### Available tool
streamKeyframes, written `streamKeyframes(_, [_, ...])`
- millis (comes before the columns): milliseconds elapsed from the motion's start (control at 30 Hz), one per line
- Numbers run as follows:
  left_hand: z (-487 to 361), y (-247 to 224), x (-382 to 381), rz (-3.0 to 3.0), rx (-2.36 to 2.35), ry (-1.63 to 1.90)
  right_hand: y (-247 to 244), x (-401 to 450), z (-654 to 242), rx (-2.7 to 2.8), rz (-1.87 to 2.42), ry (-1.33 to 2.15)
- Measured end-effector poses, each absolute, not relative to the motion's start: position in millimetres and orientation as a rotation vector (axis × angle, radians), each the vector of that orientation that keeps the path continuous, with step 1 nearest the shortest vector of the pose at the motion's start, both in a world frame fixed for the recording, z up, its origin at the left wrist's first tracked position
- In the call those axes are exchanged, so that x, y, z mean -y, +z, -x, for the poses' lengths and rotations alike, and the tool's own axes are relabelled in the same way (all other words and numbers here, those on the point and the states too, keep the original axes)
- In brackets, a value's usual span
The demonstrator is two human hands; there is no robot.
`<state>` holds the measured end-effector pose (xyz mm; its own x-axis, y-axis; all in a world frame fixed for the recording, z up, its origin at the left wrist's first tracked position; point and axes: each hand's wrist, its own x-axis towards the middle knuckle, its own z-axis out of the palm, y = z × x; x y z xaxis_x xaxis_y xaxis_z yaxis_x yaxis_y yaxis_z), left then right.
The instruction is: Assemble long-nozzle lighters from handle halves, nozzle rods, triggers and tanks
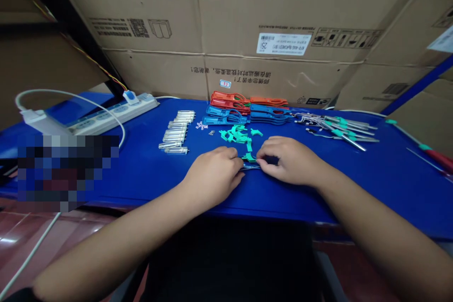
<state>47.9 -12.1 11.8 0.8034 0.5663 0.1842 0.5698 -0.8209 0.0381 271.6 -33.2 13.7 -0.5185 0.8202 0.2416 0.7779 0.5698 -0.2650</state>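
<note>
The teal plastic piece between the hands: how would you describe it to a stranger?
Start at the blue table, then look at the left hand and right hand. The teal piece lies between them, apart from the teal heap above.

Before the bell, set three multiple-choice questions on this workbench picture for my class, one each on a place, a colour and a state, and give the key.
1. Where is the power strip compared with the clear tubes?
A. To their right
B. To their left
C. On top of them

2. What colours are the plastic handles along the table's far edge?
A. Orange-red and blue
B. Yellow and purple
C. Black and white

3. How are the left hand and right hand placed?
A. Far apart at opposite table ends
B. Both gripping the power strip
C. Close together at a small teal plastic piece

1: B, the strip lies left of the tubes.
2: A, both colours show in the stacked handles.
3: C, the hands nearly meet at the teal piece.
</note>
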Motion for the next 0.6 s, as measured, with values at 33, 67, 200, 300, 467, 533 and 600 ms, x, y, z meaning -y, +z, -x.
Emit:
streamKeyframes(33, [-49.4,10.4,13.5,2.967,0.943,-0.287,14.3,33.4,-271.1,2.470,1.313,0.184])
streamKeyframes(67, [-51.0,9.6,14.6,2.971,0.949,-0.282,15.0,33.7,-270.6,2.474,1.322,0.193])
streamKeyframes(200, [-55.2,8.4,17.5,3.052,0.970,-0.225,17.4,35.2,-270.0,2.480,1.367,0.202])
streamKeyframes(300, [-52.7,8.9,19.2,3.146,0.940,-0.207,17.9,35.5,-272.0,2.469,1.380,0.214])
streamKeyframes(467, [-42.9,12.5,29.9,3.157,0.760,-0.231,17.5,34.2,-275.8,2.470,1.379,0.252])
streamKeyframes(533, [-40.8,12.5,36.5,3.144,0.738,-0.219,17.3,33.8,-276.1,2.477,1.369,0.257])
streamKeyframes(600, [-40.2,10.7,42.4,3.132,0.730,-0.217,16.8,33.4,-276.0,2.482,1.358,0.268])
